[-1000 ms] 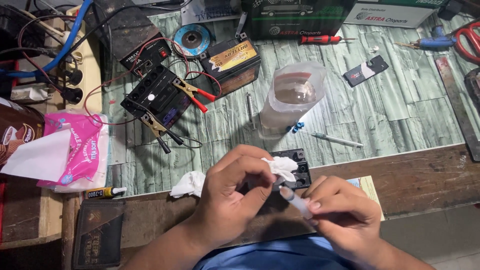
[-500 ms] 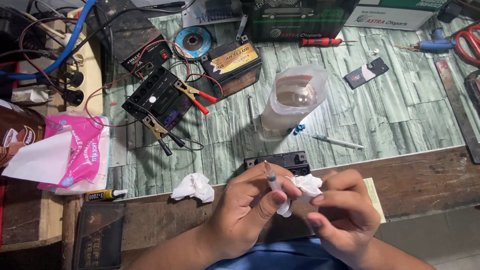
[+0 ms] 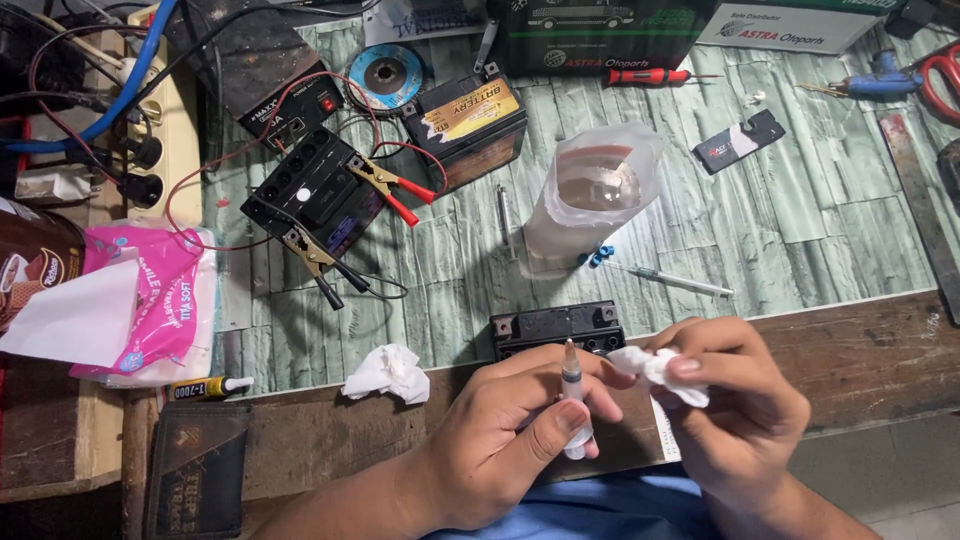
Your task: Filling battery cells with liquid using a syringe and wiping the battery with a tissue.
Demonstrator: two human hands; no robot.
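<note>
The left hand (image 3: 500, 440) pinches a small clear syringe (image 3: 572, 392) upright, thumb low on the barrel, so its tip stands free. The right hand (image 3: 735, 420) closes on a crumpled white tissue (image 3: 655, 368) just beside that tip, placed for wiping. Just beyond both lies a small black battery (image 3: 560, 326); another tissue wad (image 3: 385, 372) sits left.

Beyond the fingers (image 3: 560, 425) stretches a table (image 3: 800, 220) covered in pale green plank-patterned sheeting, edged nearest them by worn brown wood, evenly lit.
</note>
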